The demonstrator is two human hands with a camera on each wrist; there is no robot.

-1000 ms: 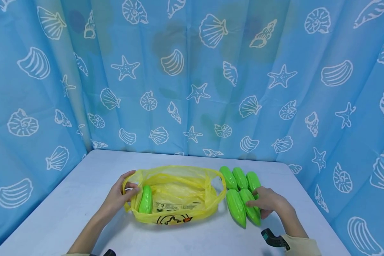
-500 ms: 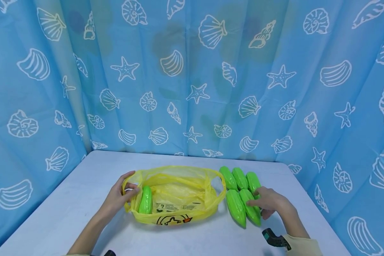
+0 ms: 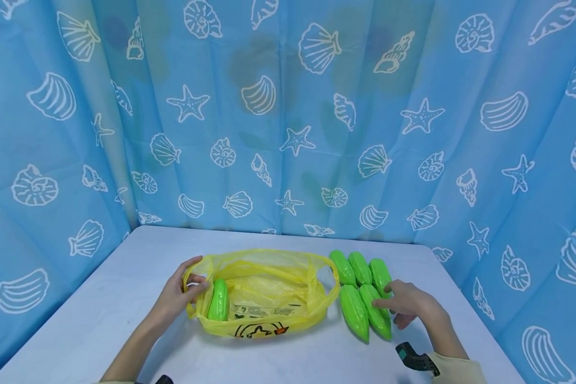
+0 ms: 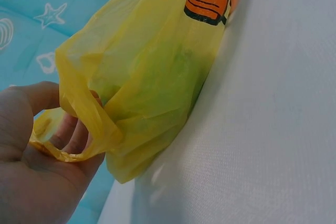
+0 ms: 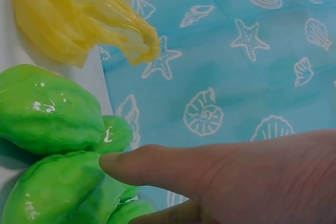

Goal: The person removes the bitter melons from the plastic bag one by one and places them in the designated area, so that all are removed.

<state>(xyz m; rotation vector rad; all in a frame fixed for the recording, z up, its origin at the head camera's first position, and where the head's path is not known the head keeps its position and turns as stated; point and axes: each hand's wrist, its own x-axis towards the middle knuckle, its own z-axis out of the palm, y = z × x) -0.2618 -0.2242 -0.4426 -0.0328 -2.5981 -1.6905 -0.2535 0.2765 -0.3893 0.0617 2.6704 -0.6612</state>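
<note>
My left hand (image 3: 176, 292) holds the left side of a yellow plastic bag (image 3: 288, 323), its fingers inside the handle loop in the left wrist view. The bag lies with its mouth spread wide. One glossy green vegetable (image 3: 218, 301), long and shaped like a bitter melon, sits inside at the left. Several more lie in two rows to the bag's right. My right hand (image 3: 410, 301) is over the front row, with the thumb (image 5: 136, 167) straight and its tip right at a lumpy green vegetable (image 5: 58, 192). Its lower fingers are partly hidden.
A white-covered table (image 3: 269, 365) carries everything. Behind it and along both sides hangs a blue curtain (image 3: 278, 176) with white shells and starfish. The back row of green vegetables (image 3: 360, 266) lies close to the bag's right handle (image 3: 335, 277).
My right hand has shifted very slightly to the right over the green vegetables. The left hand, the bag and the vegetables stay in place.
</note>
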